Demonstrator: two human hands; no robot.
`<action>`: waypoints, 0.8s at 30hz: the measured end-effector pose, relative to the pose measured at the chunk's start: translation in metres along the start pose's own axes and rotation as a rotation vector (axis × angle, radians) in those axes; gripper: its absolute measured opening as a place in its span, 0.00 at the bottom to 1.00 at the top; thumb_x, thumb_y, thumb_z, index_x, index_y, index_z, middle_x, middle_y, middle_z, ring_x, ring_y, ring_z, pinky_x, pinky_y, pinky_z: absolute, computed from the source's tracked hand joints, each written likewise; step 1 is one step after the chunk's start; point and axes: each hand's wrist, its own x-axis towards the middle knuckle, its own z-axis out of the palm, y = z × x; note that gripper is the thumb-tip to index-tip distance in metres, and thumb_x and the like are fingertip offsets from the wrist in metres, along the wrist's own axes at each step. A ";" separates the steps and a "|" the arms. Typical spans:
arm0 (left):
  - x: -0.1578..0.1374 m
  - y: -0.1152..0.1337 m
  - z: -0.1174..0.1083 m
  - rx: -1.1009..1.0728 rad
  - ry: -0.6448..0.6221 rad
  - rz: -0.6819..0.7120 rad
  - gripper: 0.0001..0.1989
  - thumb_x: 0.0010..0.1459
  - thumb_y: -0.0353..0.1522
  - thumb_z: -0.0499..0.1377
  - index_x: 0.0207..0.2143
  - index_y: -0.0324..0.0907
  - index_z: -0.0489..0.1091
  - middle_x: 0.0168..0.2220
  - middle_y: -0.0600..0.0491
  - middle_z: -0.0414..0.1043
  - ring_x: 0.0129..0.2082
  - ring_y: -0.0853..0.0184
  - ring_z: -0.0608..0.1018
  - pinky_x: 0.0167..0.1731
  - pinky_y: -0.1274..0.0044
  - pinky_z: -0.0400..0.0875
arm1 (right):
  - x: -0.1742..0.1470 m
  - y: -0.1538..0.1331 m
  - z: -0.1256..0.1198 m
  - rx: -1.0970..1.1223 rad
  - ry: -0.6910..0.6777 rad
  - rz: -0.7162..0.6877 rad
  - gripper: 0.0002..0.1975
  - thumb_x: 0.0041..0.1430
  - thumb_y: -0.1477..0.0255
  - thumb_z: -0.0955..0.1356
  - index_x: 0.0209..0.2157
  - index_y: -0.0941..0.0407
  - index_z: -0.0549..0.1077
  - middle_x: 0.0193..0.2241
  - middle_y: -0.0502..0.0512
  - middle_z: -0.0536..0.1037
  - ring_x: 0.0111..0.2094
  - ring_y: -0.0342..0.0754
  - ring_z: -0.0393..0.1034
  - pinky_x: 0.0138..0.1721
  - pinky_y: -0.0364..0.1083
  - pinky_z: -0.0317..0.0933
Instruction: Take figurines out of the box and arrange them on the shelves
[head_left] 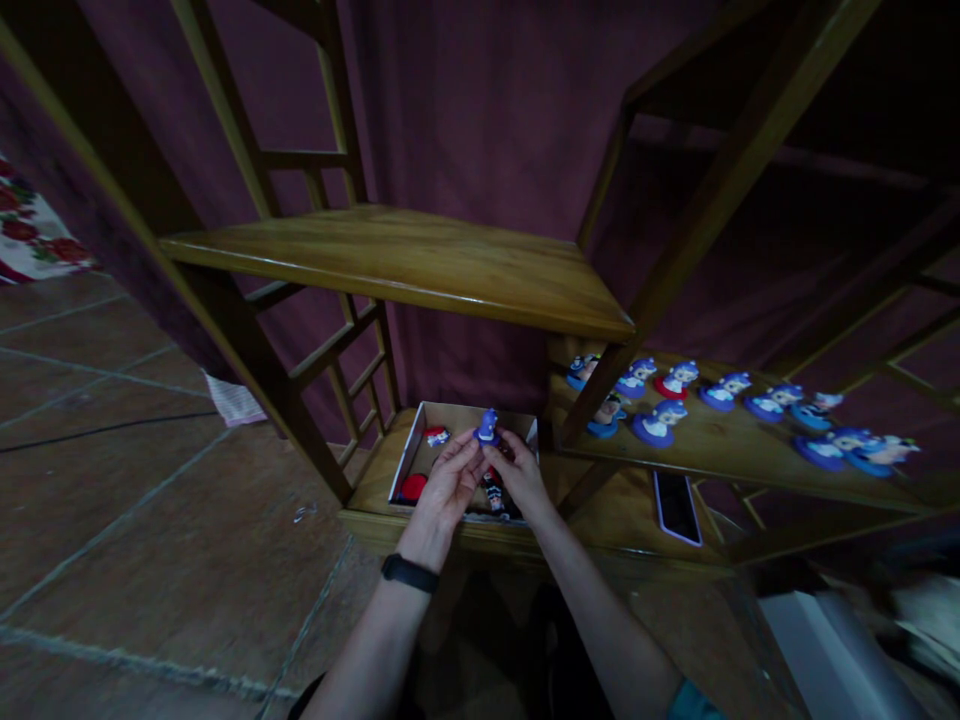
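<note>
Both of my hands hold a small purple figurine (487, 428) on a round base, just above an open box. My left hand (450, 478) pinches the base from the left; my right hand (517, 470) grips it from the right. Inside the white-rimmed box (405, 460) lie a small red and white figurine (437, 436), a red round piece (413, 487) and a dark figurine (493, 494) lying down, partly behind my hands. A black band is on my left wrist.
On the shelf at right stand several figurines, among them a purple-based one (659, 423) and a red-based one (677, 380). A phone (676, 507) lies below them. An empty wooden shelf board (405, 255) juts out above the box; upright posts flank it.
</note>
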 end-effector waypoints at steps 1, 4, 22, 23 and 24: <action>0.000 0.000 0.000 0.005 -0.002 0.001 0.14 0.48 0.22 0.60 0.39 0.39 0.70 0.36 0.49 0.76 0.34 0.69 0.77 0.41 0.75 0.70 | 0.000 0.001 0.000 -0.004 0.001 0.001 0.22 0.48 0.64 0.67 0.47 0.53 0.69 0.41 0.52 0.76 0.42 0.49 0.69 0.46 0.48 0.62; 0.000 -0.001 0.000 0.020 -0.012 0.012 0.15 0.47 0.21 0.60 0.40 0.39 0.70 0.36 0.49 0.75 0.35 0.69 0.77 0.41 0.75 0.70 | 0.001 0.006 -0.001 -0.008 -0.005 0.002 0.21 0.49 0.64 0.67 0.47 0.53 0.69 0.42 0.52 0.75 0.43 0.49 0.69 0.46 0.48 0.61; -0.001 0.002 0.002 0.015 0.027 -0.012 0.13 0.49 0.24 0.60 0.40 0.40 0.70 0.34 0.50 0.76 0.30 0.71 0.77 0.34 0.78 0.70 | 0.002 0.010 0.000 -0.004 -0.006 0.001 0.20 0.47 0.64 0.68 0.44 0.53 0.68 0.38 0.52 0.76 0.41 0.48 0.69 0.43 0.47 0.62; -0.001 0.002 0.001 0.003 0.034 -0.016 0.12 0.50 0.25 0.59 0.39 0.40 0.70 0.34 0.51 0.75 0.30 0.71 0.77 0.34 0.78 0.70 | 0.003 0.011 0.000 -0.011 0.000 -0.002 0.20 0.47 0.64 0.68 0.44 0.53 0.68 0.38 0.52 0.76 0.41 0.48 0.69 0.43 0.47 0.62; -0.001 0.002 0.001 -0.010 0.042 -0.019 0.10 0.50 0.26 0.59 0.38 0.40 0.70 0.33 0.51 0.75 0.30 0.71 0.77 0.34 0.78 0.71 | 0.003 0.012 0.000 -0.021 0.006 -0.003 0.19 0.48 0.64 0.68 0.43 0.53 0.68 0.38 0.52 0.76 0.40 0.48 0.69 0.42 0.47 0.62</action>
